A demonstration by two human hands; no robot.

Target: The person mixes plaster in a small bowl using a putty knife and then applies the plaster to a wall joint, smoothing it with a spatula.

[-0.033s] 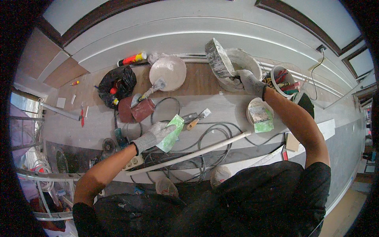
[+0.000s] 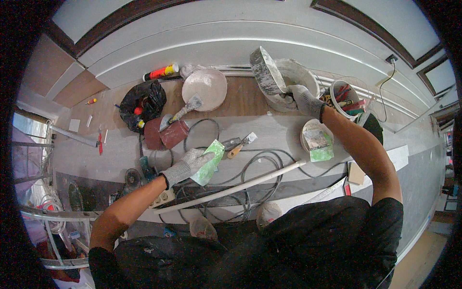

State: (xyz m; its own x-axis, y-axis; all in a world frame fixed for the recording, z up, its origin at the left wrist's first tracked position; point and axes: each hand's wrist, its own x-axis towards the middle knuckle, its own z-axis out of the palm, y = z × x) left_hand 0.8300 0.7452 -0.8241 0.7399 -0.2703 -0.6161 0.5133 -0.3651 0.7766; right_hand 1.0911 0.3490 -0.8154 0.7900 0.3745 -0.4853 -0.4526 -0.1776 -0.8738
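My left hand [image 2: 192, 162], in a grey knit glove, grips a flat green rectangular piece [image 2: 208, 164] smeared with white. My right hand [image 2: 303, 99], gloved alike, is closed on one end of a broad metal piece [image 2: 267, 71] coated in plaster; whether it is a pan or a blade I cannot tell. That piece is tilted over the left rim of a large whitish bucket [image 2: 312, 77], whose inside is partly hidden. A putty knife with a wooden handle [image 2: 235, 151] lies right of my left hand. A similar green piece [image 2: 321, 153] lies on a small white tub [image 2: 306, 132].
A pale bowl [image 2: 217, 79] with a smeared spatula, a black bag [image 2: 141, 103] and a red-yellow tube [image 2: 161, 72] stand near the wall. Black cable [image 2: 250, 180] loops under a long white pipe [image 2: 231, 187]. A tool bucket [image 2: 357, 90] sits at right, a metal ladder [image 2: 62, 215] at left.
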